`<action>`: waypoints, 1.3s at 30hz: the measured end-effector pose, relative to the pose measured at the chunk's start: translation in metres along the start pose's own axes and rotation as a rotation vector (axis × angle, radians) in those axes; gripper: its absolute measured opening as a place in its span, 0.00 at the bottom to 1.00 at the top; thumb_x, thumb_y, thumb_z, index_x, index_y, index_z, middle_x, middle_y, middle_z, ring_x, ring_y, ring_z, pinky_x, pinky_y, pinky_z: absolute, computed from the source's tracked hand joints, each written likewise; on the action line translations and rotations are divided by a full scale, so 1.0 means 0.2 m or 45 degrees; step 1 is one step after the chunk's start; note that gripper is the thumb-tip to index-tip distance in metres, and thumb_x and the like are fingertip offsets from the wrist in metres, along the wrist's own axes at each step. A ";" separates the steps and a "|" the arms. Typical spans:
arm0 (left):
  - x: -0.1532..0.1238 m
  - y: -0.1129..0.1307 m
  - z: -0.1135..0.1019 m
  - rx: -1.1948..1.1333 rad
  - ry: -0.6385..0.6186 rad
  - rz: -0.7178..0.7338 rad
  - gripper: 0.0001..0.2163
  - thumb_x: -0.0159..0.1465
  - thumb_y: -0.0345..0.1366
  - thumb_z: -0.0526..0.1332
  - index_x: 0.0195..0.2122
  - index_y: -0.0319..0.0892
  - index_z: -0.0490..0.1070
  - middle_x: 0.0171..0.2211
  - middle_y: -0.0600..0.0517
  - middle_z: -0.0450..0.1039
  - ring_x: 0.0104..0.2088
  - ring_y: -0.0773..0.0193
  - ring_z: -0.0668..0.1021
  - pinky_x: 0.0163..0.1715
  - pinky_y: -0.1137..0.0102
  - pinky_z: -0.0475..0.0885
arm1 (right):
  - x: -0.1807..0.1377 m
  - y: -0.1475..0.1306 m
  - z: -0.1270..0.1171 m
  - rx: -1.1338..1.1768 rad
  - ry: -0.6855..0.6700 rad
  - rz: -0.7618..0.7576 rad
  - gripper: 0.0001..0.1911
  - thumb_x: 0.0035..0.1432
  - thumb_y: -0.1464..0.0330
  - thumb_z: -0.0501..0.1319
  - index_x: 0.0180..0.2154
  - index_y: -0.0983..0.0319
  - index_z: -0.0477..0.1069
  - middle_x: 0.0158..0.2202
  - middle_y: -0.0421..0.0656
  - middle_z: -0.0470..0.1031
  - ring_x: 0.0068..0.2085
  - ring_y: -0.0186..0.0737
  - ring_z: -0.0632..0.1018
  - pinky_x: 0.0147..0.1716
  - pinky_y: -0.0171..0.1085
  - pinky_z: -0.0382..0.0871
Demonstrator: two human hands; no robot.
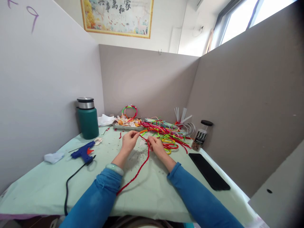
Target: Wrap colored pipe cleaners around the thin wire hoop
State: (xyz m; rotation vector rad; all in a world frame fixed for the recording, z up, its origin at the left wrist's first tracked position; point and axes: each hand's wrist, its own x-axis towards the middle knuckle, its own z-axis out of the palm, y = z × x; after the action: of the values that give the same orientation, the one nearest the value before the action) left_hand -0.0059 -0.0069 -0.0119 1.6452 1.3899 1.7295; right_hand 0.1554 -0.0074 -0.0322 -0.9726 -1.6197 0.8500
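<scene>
My left hand (pixel 130 141) pinches a short orange piece (pixel 143 131) at its fingertips, with a bit of bright green beside it. From just below those fingertips a fuzzy red chenille stem (pixel 142 165) runs across to my right hand (pixel 155 145). The right thumb and fingers are closed on it, and its long end hangs down in a curve toward the table's front edge. Whether the red stem is joined to the orange piece is too small to tell. Both hands are above the middle of the table, close together.
Behind my hands lie piled colourful chenille stems (pixel 161 129) and a tray (pixel 128 128) of small pieces with a twisted hoop (pixel 129 112). To the left are a blue glue gun (pixel 83 152) and green bottle (pixel 88 122); to the right, a black phone (pixel 209 171) and jar (pixel 200 136). Partitions enclose the table.
</scene>
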 end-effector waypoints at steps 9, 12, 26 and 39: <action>-0.01 0.02 0.01 -0.282 -0.092 -0.047 0.13 0.49 0.44 0.64 0.26 0.37 0.72 0.22 0.54 0.71 0.24 0.69 0.70 0.26 0.74 0.65 | 0.00 -0.01 0.00 -0.180 -0.080 -0.144 0.14 0.52 0.61 0.56 0.23 0.63 0.71 0.18 0.37 0.65 0.22 0.32 0.64 0.23 0.31 0.56; -0.02 0.05 0.00 -0.358 -0.177 -0.103 0.13 0.46 0.44 0.66 0.24 0.37 0.72 0.20 0.54 0.70 0.23 0.70 0.70 0.25 0.75 0.63 | 0.03 0.05 -0.01 -0.209 -0.001 -0.135 0.15 0.52 0.60 0.56 0.22 0.63 0.71 0.19 0.37 0.66 0.23 0.32 0.65 0.23 0.31 0.56; -0.06 0.09 0.01 -0.320 -0.466 -0.047 0.13 0.50 0.45 0.64 0.26 0.37 0.71 0.21 0.53 0.72 0.23 0.68 0.72 0.24 0.74 0.65 | 0.03 0.07 0.01 0.180 -0.013 0.092 0.14 0.53 0.60 0.55 0.34 0.63 0.70 0.27 0.43 0.76 0.16 0.31 0.68 0.15 0.31 0.56; -0.08 0.04 0.01 0.644 -0.408 0.843 0.08 0.62 0.34 0.54 0.32 0.42 0.73 0.29 0.50 0.75 0.31 0.65 0.73 0.38 0.69 0.60 | 0.04 -0.01 -0.07 -0.411 0.375 -0.398 0.16 0.58 0.59 0.52 0.26 0.60 0.70 0.31 0.44 0.71 0.37 0.41 0.69 0.38 0.38 0.60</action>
State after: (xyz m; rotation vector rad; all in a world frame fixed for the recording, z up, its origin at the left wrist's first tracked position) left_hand 0.0024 -0.0236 -0.0135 2.7655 1.2691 1.3496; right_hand 0.1672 -0.0003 -0.0252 -0.9776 -1.6202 0.2236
